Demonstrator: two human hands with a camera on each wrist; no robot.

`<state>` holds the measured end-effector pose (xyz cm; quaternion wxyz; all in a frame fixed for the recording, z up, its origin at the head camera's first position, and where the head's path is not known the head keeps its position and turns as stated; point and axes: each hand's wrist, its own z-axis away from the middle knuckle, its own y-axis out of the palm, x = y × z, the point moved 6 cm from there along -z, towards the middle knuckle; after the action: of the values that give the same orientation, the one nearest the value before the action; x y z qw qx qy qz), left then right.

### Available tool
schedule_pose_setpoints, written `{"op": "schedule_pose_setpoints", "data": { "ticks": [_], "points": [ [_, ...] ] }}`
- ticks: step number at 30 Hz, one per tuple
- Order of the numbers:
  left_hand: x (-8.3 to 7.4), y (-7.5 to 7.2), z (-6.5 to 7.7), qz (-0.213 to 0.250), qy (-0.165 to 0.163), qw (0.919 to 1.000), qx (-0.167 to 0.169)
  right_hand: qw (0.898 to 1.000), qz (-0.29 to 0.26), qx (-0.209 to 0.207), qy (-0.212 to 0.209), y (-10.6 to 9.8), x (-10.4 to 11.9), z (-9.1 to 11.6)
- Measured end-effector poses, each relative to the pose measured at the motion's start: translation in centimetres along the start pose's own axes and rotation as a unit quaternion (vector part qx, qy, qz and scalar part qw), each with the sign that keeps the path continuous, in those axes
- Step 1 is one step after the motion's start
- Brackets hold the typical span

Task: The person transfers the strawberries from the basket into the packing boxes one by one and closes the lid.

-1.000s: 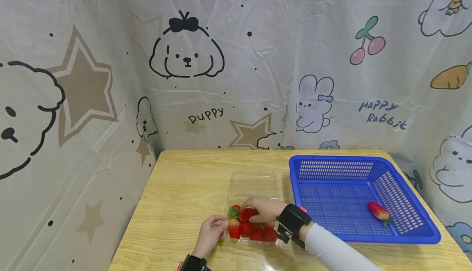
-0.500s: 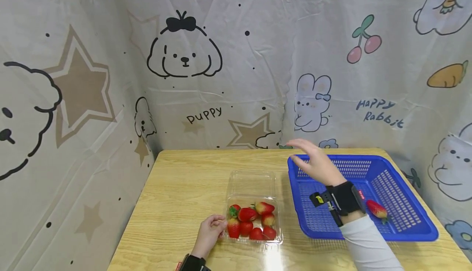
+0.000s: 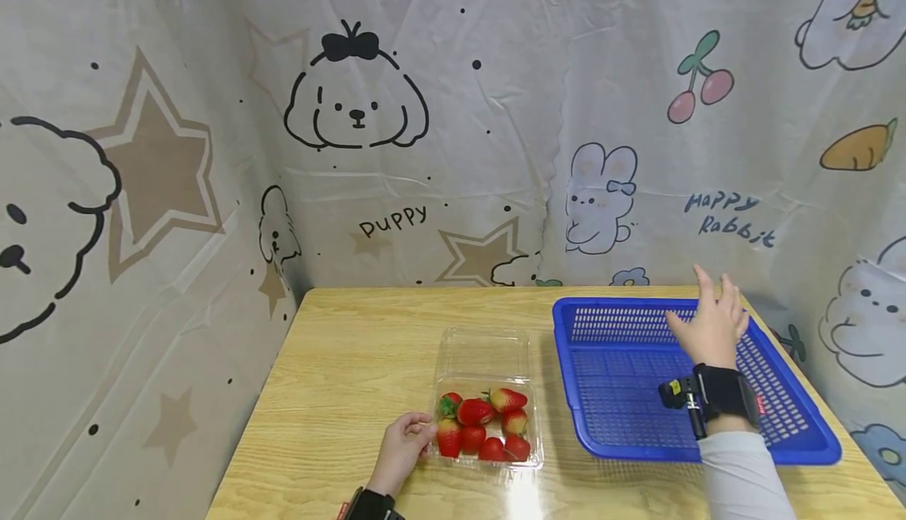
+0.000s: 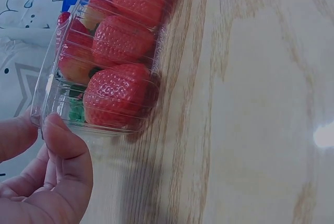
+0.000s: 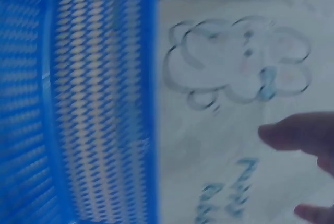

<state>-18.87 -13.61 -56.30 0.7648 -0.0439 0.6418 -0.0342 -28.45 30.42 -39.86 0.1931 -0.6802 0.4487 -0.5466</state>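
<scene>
A clear plastic clamshell box (image 3: 484, 353) lies with its lid folded back on the table, several red strawberries (image 3: 476, 411) in its lower half. My left hand (image 3: 403, 448) pinches the box's left rim between thumb and finger. Close up in the left wrist view, that hand (image 4: 57, 174) grips the corner, and strawberries (image 4: 117, 96) show through the ribbed wall. My right hand (image 3: 713, 333) is raised over the right part of the blue basket (image 3: 616, 394), fingers spread and nothing held. In the right wrist view, blurred fingers (image 5: 302, 132) appear beyond the basket (image 5: 96, 104).
The wooden table (image 3: 354, 363) ends at a printed curtain (image 3: 453, 158) behind and on both sides. The basket's raised walls stand to the right of the box, with a strip of table between them.
My right hand has left the strawberries and moved right and up over the basket, now hiding the strawberry seen there earlier. The left hand stays at the box.
</scene>
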Motion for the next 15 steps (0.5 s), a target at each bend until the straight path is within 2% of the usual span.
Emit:
{"op": "schedule_pose_setpoints", "data": {
  "ticks": [2, 5, 10, 12, 15],
  "points": [
    [0.0, 0.0, 0.0, 0.0, -0.002, 1.0, -0.001, 0.999, 0.004, 0.031, 0.043, 0.4, -1.9, 0.4],
    [0.0, 0.0, 0.0, 0.001, -0.007, 1.0, 0.0, 0.991, 0.013, 0.08, 0.107, 1.1, -4.5, 1.1],
    [-0.2, 0.1, 0.2, 0.001, -0.007, 1.0, 0.001, 0.966, 0.025, 0.135, 0.217, 1.6, -7.6, 2.6],
    [-0.2, 0.0, 0.2, 0.003, -0.009, 1.0, 0.0, 0.956, 0.027, 0.163, 0.242, 1.7, -8.4, 3.2],
    [-0.1, -0.1, 0.1, 0.005, -0.015, 0.9999, -0.003, 0.946, 0.041, 0.213, 0.242, 1.7, -8.9, 4.2]
  ]
}}
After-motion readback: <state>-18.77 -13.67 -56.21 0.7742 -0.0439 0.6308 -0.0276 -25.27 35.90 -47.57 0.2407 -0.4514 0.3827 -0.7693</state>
